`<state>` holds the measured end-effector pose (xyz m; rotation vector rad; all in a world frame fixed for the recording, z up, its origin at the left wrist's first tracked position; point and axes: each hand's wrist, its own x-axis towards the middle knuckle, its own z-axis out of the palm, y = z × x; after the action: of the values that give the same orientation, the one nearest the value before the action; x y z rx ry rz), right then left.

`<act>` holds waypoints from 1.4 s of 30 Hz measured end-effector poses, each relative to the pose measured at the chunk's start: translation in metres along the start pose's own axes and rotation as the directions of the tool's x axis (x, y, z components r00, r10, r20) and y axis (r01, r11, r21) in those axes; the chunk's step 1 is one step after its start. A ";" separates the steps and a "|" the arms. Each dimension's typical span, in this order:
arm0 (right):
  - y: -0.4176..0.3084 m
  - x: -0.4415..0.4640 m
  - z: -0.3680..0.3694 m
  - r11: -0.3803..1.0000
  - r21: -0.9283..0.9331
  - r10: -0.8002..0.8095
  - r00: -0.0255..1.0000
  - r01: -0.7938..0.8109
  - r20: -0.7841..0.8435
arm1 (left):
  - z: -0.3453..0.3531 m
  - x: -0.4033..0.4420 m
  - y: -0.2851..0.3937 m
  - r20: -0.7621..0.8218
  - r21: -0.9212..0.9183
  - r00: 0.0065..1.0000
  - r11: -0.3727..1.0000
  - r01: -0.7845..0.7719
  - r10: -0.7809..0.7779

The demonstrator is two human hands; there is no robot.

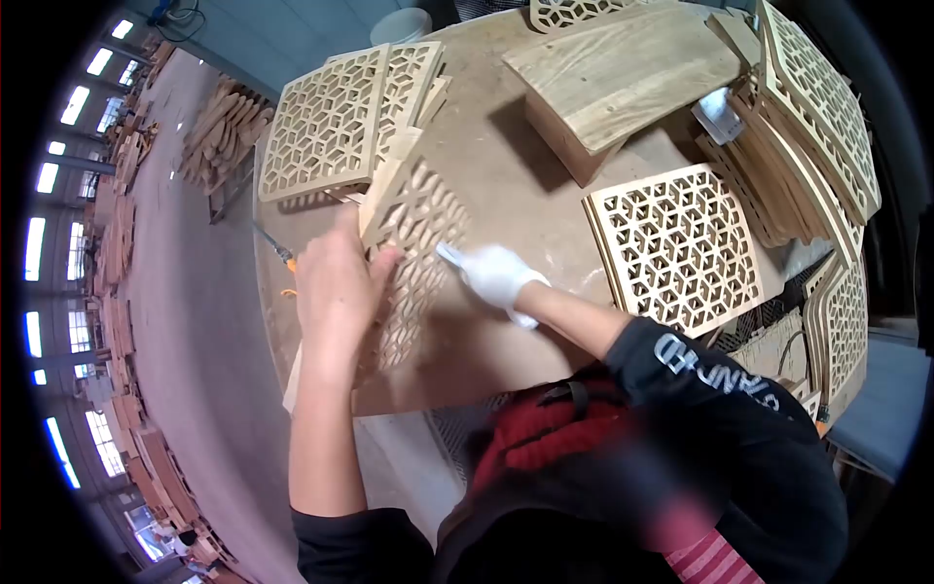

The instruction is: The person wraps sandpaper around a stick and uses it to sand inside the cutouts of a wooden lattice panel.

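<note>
My bare left hand point(339, 268) is closed on the edge of a wooden lattice panel point(413, 263), which is tilted up on the table and slightly blurred. My right hand point(496, 277) wears a white glove and is closed on a small, flat, pale grey piece point(449, 254). That piece is close to the face of the panel; whether it touches cannot be made out, nor can its kind. Behind my left hand, more lattice panels point(326, 127) lie in a stack. Another short stack of lattice panels point(676, 248) lies to the right of my gloved hand.
A wooden box-like block with a board top point(623, 73) stands at the back of the table point(486, 127). Curved lattice panels point(822, 107) are piled at the right edge. A screwdriver-like tool with an orange handle point(282, 255) lies by the left edge. Wooden pieces point(224, 136) are heaped beyond.
</note>
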<state>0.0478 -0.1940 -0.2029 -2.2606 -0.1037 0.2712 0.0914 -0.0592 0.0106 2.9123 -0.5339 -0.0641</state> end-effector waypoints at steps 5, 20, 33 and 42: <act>-0.017 0.026 -0.007 0.979 0.039 0.196 0.979 -0.198 0.049 | -0.007 0.000 0.007 0.034 -0.021 0.998 0.999 0.049 -0.048; 0.008 -0.020 -0.019 0.959 0.083 0.255 0.951 -0.272 0.173 | 0.004 0.006 -0.008 -0.015 -0.071 1.000 0.997 -0.027 0.026; 0.009 -0.073 -0.050 0.950 -0.016 0.310 0.949 -0.312 -0.055 | 0.001 0.013 -0.005 0.024 -0.031 0.996 0.996 0.089 -0.089; -0.009 -0.076 -0.048 0.984 0.125 0.161 0.934 -0.127 -0.319 | 0.004 0.001 0.000 -0.019 0.056 1.000 0.998 0.023 -0.022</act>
<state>-0.0154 -0.2364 -0.1539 -2.1816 0.2484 -0.0274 0.0923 -0.0606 0.0069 2.9709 -0.5080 -0.0261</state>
